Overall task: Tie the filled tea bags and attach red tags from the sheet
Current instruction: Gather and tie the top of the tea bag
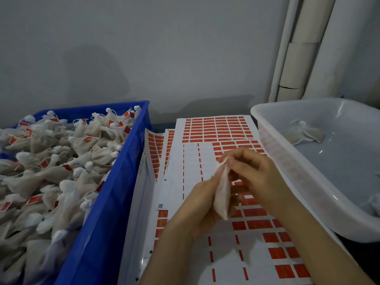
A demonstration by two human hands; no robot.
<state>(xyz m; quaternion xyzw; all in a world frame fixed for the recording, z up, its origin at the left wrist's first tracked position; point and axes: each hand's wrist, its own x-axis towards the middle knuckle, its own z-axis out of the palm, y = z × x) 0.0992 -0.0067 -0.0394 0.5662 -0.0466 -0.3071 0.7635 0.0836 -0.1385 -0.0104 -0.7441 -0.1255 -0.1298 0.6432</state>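
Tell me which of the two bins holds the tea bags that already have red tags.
The blue bin on the left: its heaped tea bags carry red tags. The few bags in the translucent white bin on the right show none.

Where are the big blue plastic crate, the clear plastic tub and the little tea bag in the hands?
big blue plastic crate (107, 202), head view, right wall.
clear plastic tub (292, 171), head view, near wall.
little white tea bag (222, 199), head view, its body.

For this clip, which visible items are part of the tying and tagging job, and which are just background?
In the job: tea bag held by left hand and right hand; red tag sheet; blue crate of tagged bags; white tub holding a few bags.

Just there: white pipes; grey wall.
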